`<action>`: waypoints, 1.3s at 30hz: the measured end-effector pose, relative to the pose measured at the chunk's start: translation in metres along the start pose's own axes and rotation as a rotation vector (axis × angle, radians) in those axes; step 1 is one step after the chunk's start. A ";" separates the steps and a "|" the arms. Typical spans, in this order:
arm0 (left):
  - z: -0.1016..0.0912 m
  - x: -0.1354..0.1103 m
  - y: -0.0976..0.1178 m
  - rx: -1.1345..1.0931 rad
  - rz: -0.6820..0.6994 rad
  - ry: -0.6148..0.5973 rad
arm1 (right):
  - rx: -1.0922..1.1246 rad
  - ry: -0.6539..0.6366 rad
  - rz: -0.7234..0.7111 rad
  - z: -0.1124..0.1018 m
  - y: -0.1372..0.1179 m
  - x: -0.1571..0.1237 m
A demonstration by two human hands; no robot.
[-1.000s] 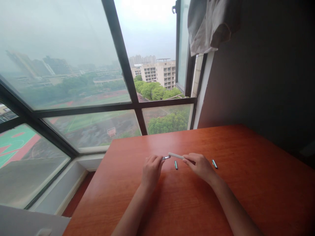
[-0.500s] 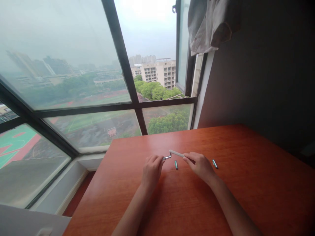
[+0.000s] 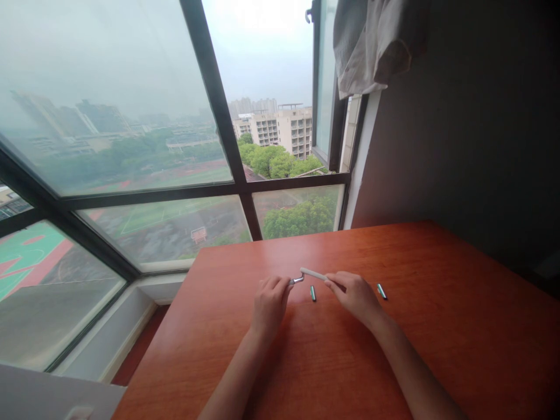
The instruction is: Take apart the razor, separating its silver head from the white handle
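Two bare hands face each other over a glossy reddish-brown counter (image 3: 341, 361), their forearms (image 3: 240, 373) stretching in from the near side. The left hand (image 3: 268, 306) has its grip closed around a slim silver piece (image 3: 297, 280), held by one end while the bent other end points right. The right hand (image 3: 355, 294) pinches a pale stick (image 3: 313, 273), whose free end reaches left from the grip. The two held pieces come together between the grips; whether they are joined is too small to tell. Just below that spot, between both grips, a small green-and-silver bar (image 3: 312, 293) lies on the counter. A second, similar bar (image 3: 382, 291) rests to the right of the right hand, apart from it. Beyond the grips, past the counter's far edge, stands a dark window frame (image 3: 240, 188), with gray cloth (image 3: 363, 52) hanging high to the right. Farther out are green trees (image 3: 273, 160) and pale multistory buildings (image 3: 295, 131).
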State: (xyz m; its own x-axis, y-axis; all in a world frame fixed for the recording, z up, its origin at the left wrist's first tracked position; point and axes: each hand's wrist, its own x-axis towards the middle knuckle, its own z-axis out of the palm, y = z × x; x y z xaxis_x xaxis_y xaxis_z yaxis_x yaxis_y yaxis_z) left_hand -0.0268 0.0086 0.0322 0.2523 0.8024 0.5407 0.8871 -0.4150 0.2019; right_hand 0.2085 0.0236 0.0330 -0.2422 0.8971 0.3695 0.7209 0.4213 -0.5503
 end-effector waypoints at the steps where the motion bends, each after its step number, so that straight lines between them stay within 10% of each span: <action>1: 0.000 0.000 0.000 0.001 0.001 -0.003 | -0.004 0.003 0.007 0.000 0.000 0.000; 39: -0.004 0.002 0.003 -0.267 -0.052 0.042 | 0.296 -0.056 0.096 -0.010 -0.010 0.003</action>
State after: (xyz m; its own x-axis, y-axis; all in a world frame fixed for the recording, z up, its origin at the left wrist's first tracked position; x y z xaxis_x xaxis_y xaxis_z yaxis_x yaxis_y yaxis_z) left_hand -0.0252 0.0068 0.0374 0.1881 0.8095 0.5563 0.7635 -0.4767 0.4356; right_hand 0.2072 0.0207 0.0473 -0.2235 0.9371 0.2682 0.5236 0.3476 -0.7778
